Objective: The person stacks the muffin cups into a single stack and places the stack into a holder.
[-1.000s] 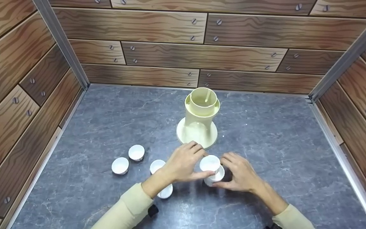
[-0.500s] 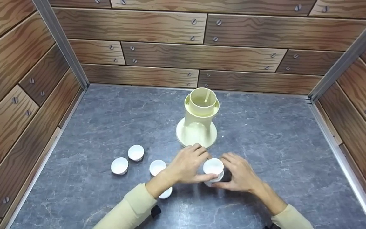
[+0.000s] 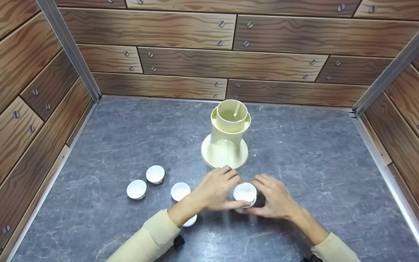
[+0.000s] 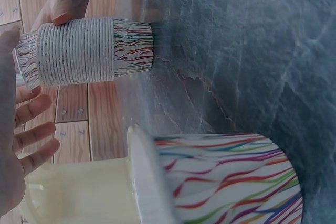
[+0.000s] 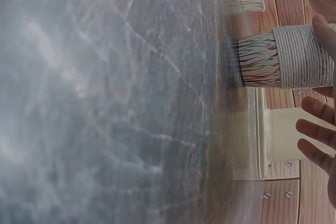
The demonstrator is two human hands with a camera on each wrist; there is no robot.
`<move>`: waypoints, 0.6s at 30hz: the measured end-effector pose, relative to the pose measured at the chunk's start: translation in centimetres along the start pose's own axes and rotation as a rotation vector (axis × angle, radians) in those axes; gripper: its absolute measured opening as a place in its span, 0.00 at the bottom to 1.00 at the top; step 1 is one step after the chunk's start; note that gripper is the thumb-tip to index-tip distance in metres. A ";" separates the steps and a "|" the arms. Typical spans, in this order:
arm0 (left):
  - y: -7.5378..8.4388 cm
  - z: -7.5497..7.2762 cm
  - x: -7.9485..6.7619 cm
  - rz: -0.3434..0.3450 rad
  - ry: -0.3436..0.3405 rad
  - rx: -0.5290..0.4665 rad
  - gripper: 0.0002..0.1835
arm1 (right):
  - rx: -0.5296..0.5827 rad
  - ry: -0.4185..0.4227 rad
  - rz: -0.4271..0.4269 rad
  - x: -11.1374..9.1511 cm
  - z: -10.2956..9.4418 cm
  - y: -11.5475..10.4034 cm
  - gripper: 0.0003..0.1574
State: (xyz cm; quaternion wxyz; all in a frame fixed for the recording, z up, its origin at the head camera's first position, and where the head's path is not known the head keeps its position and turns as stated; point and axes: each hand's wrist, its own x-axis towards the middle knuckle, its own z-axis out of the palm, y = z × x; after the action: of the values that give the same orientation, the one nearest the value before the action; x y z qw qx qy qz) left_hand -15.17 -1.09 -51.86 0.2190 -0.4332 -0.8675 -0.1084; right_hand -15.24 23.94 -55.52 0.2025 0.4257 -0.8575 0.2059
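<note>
A tall stack of white paper cups (image 4: 76, 51) with coloured wavy stripes stands on the table between both hands. My left hand (image 3: 215, 191) holds the topmost paper cup (image 3: 245, 192) between thumb and fingers. That cup sits partway in the stack, its striped wall showing above the packed rims in the left wrist view. My right hand (image 3: 276, 198) grips the stack near its upper rims from the right, thumb in front and fingers behind. In the right wrist view the stack's lower striped wall (image 5: 259, 60) shows below the rims.
Single paper cups stand left of the stack: one at far left (image 3: 136, 189), another behind it (image 3: 155, 174), and a cup (image 3: 180, 191) and a nearer cup (image 3: 190, 221) partly under my left forearm. A cream cylindrical holder (image 3: 229, 134) on a round base stands behind the hands.
My left hand has lowered the top cup and shifted it slightly right, into the mouth of the stack. The right hand has stayed in place around the stack.
</note>
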 end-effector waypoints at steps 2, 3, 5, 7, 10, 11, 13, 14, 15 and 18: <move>0.1 0.1 0.0 -0.001 -0.007 -0.002 0.32 | -0.007 0.000 0.001 0.0 0.0 0.0 0.44; 0.1 0.1 0.0 -0.003 -0.009 -0.004 0.32 | -0.009 -0.002 0.005 0.0 -0.1 0.0 0.44; 0.1 0.1 0.0 -0.008 -0.009 -0.009 0.32 | -0.011 -0.003 0.009 0.0 -0.1 0.0 0.44; 0.2 0.1 0.0 -0.012 -0.008 -0.016 0.33 | -0.011 0.004 0.004 0.0 -0.1 0.0 0.43; 0.2 0.2 0.0 -0.013 -0.011 -0.014 0.33 | -0.013 0.005 0.002 0.0 0.0 0.1 0.42; 0.2 0.2 -0.1 -0.012 -0.014 -0.013 0.33 | -0.014 0.005 0.003 0.0 0.0 0.1 0.42; 0.2 0.3 -0.1 -0.008 -0.018 -0.007 0.33 | -0.016 -0.001 0.007 -0.1 0.0 0.1 0.42; 0.2 0.3 -0.1 -0.006 -0.020 -0.004 0.33 | -0.017 -0.006 0.011 -0.1 0.0 0.1 0.42; 0.2 0.4 -0.2 -0.004 -0.021 -0.002 0.33 | -0.015 -0.006 0.011 -0.1 0.0 0.1 0.42; 0.2 0.5 -0.2 0.002 -0.021 0.000 0.33 | -0.010 -0.005 0.011 -0.1 0.1 0.1 0.42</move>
State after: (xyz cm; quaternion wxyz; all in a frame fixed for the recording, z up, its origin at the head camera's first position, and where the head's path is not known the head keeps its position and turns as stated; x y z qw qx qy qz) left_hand -15.00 -0.96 -52.38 0.2098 -0.4352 -0.8694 -0.1036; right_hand -15.24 24.00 -55.64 0.2012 0.4207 -0.8613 0.2015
